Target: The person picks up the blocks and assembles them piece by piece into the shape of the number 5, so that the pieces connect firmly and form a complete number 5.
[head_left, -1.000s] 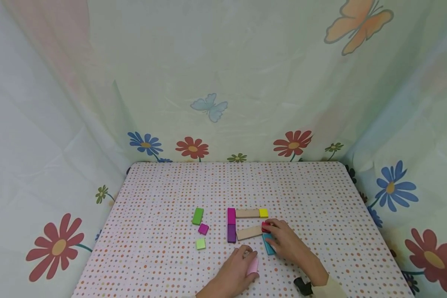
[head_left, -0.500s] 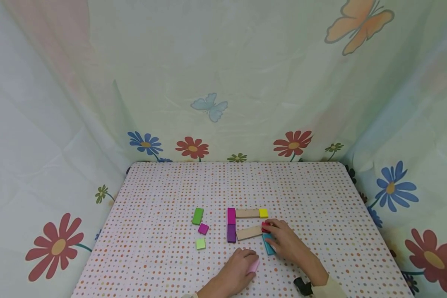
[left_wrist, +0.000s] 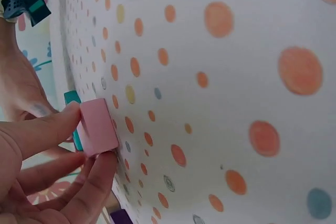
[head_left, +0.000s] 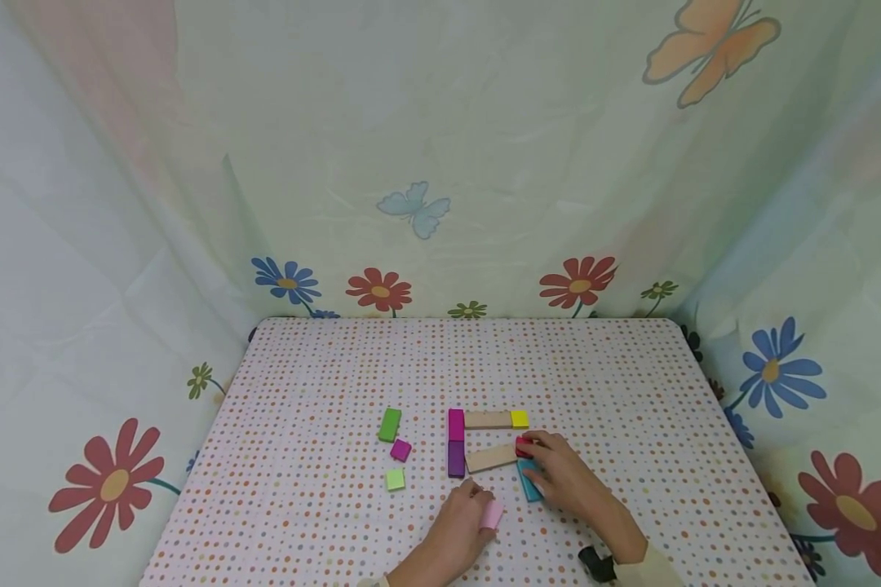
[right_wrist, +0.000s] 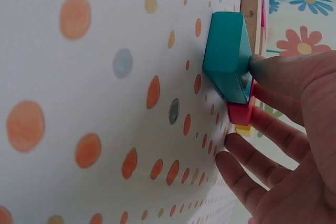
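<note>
My left hand (head_left: 455, 526) pinches a pink block (head_left: 493, 514) between thumb and fingers, just in front of the block layout. In the left wrist view the pink block (left_wrist: 98, 127) shows its broad face. My right hand (head_left: 567, 483) rests at the layout's right side. Its thumb touches a teal block (right_wrist: 224, 43) and its fingers touch a red block (right_wrist: 240, 113) at the teal block's far end. Part of the red block is hidden under the fingers in the head view. A plain wooden block (head_left: 492, 458) slants from the red block towards a purple block (head_left: 456, 460).
Behind lie a magenta block (head_left: 456, 425), another wooden block (head_left: 488, 421) and a yellow block (head_left: 520, 419). Loose to the left are a green block (head_left: 390, 425), a small magenta block (head_left: 400, 450) and a light green block (head_left: 396, 479). All are on a dotted table (head_left: 316, 391).
My left hand has shifted a little forward and left with the pink block, and more of the block shows now. My right hand and the laid-out blocks have stayed put.
</note>
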### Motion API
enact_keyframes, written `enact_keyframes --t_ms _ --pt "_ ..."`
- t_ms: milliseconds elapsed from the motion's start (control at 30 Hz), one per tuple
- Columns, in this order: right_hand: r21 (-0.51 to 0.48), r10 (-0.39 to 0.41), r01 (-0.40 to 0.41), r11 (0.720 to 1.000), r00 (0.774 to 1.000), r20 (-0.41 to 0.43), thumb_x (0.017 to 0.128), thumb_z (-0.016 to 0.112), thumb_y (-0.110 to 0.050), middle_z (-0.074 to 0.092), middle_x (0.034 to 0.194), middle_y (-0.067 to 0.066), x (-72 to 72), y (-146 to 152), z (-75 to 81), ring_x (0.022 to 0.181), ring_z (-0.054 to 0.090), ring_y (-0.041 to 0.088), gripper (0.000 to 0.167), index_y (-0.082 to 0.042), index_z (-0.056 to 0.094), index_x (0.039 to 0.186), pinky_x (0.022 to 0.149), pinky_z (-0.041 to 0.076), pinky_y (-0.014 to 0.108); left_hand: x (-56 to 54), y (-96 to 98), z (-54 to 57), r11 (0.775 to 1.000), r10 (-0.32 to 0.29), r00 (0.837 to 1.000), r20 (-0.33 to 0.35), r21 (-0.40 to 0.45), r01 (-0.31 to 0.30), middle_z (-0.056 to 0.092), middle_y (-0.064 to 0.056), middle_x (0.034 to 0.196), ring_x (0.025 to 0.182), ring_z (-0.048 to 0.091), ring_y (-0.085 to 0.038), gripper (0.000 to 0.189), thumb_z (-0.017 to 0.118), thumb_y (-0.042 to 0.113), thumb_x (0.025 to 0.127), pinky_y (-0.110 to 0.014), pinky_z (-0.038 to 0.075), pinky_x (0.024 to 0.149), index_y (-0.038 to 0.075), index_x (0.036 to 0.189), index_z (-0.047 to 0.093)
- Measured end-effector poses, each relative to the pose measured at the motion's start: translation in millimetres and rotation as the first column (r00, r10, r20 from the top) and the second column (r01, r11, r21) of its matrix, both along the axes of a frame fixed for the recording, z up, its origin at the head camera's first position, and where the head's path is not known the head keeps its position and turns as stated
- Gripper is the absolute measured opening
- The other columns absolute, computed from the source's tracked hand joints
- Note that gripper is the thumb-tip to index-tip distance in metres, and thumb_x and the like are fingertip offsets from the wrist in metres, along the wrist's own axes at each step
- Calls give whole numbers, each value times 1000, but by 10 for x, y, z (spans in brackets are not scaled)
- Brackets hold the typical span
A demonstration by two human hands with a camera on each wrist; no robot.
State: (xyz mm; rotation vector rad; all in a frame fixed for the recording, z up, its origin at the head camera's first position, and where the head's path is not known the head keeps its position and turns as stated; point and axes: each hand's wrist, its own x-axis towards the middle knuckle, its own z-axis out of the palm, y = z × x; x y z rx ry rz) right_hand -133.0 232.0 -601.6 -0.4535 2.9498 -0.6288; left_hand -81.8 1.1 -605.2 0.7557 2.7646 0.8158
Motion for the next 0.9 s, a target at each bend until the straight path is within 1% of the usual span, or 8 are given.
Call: enact_keyframes --t_ms 133,200,367,433,600,767,833,900 --pt "7 -12 12 1000 1000 22 99 75 -17 59 150 13 -3 -11 5 138 55 35 41 -7 69 139 115 50 56 -21 9 -10 1000 -31 1000 5 5 31 70 -7 107 94 66 -12 36 86 13 85 -27 58 77 5 118 78" --pt "10 -20 19 1000 999 32 99 75 -17 58 151 13 -5 -14 6 139 55 35 42 -7 69 139 116 49 57 -37 22 28 999 -51 998 46 11 50 71 -6 107 94 66 -11 35 86 10 86 -24 57 80 4 119 79" --pt "16 -20 19 1000 999 35 99 75 -17 58 151 13 -9 -7 1 139 55 35 42 -7 69 139 116 49 57 -70 65 -4 996 -87 989 119 23 85 72 -4 109 97 65 -8 35 85 12 88 -23 56 82 6 122 78" --pt "17 -10 9 1000 1000 26 99 75 -17 58 151 13 -10 -1 -2 138 55 35 42 -7 69 139 115 50 56 -87 103 -139 995 -97 989 107 30 95 72 -2 111 99 65 -8 35 84 14 89 -23 56 84 7 123 78" --pt "11 8 -8 1000 1000 2 99 75 -16 59 150 13 -14 12 -12 137 56 35 42 -5 69 139 114 51 56 -128 182 -487 989 -131 991 19 74 129 70 5 109 99 62 -2 33 84 19 88 -20 54 83 12 120 79" --pt "3 -3 3 1000 1000 8 98 76 -15 59 149 13 -16 7 -19 137 56 35 42 -5 69 138 114 50 56 -103 246 -294 990 -129 986 102 77 121 71 5 110 99 62 -1 33 84 20 90 -19 55 85 13 122 79" --pt "1 -1 1 1000 1000 6 98 76 -15 60 148 13 -16 5 -23 136 57 34 42 -5 69 138 114 51 56 -105 274 -315 990 -128 986 106 78 120 71 5 109 98 62 1 33 84 20 90 -18 55 85 13 122 78" --pt "-1 6 -6 1000 1000 -4 98 76 -15 60 148 13 -13 5 -28 135 57 35 42 -4 70 137 113 51 56 -118 307 -448 988 -131 989 63 89 125 71 6 107 96 61 3 34 84 21 89 -16 54 83 13 121 79"
